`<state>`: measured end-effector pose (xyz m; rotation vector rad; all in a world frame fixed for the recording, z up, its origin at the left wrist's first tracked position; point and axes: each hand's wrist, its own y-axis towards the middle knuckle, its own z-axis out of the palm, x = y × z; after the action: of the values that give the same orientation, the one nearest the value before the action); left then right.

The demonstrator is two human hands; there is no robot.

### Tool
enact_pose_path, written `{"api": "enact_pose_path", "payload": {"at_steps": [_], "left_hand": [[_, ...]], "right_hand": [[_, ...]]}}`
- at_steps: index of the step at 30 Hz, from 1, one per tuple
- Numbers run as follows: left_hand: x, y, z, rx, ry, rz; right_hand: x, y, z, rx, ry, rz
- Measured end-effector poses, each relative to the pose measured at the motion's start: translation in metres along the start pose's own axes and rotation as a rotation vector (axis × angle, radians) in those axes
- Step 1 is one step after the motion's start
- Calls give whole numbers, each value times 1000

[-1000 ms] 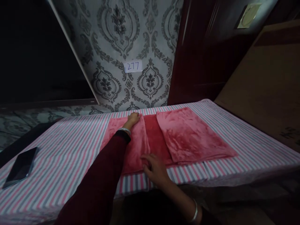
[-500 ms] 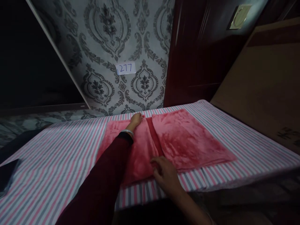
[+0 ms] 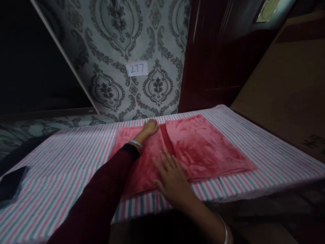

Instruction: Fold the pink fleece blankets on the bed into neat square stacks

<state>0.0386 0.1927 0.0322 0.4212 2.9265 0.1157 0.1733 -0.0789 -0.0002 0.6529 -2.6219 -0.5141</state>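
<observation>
A pink plush cloth (image 3: 203, 149) lies on the striped table cover (image 3: 63, 176), its left and right sides folded in toward the middle. My left hand (image 3: 150, 127) rests at the far edge of the left flap, fingers curled over the fabric. My right hand (image 3: 171, 174) lies flat on the near part of the left flap, fingers spread and stretched out, next to the narrow darker strip between the two flaps. A silver bangle sits on each wrist.
A dark phone (image 3: 11, 186) lies at the table's left edge. A paper label reading 277 (image 3: 137, 68) hangs on the patterned wall behind. A dark wooden door (image 3: 218, 57) and a brown board (image 3: 286, 88) stand to the right.
The left flap has been drawn further right, narrowing the darker gap. My right hand moved up from the near edge and flattened onto the cloth.
</observation>
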Motion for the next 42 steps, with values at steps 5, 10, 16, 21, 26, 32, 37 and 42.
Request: {"api": "enact_pose_path", "payload": {"at_steps": [5,10,16,21,26,32,37,42], "left_hand": [[-6,-15,33,23,32,33],[-4,-15,40,52,25,23],[-6,-18,22,148,-7,4],[27,-47,-14,141,-12,-21],[80,-97,-23,70,113,-172],[99,-110,-8,88,164,-188],[97,-112,-33,195,68,-163],[89,-156,-40,89,112,-134]], "right_hand": [[-15,-1,40,176,24,42],[-22,-9,53,198,0,50],[-25,-10,57,166,-38,30],[-26,-10,58,183,-60,33],[-26,-9,57,187,-52,25],[-21,-7,44,236,-48,40],[-9,24,7,326,-37,97],[-3,91,3,237,-68,111]]}}
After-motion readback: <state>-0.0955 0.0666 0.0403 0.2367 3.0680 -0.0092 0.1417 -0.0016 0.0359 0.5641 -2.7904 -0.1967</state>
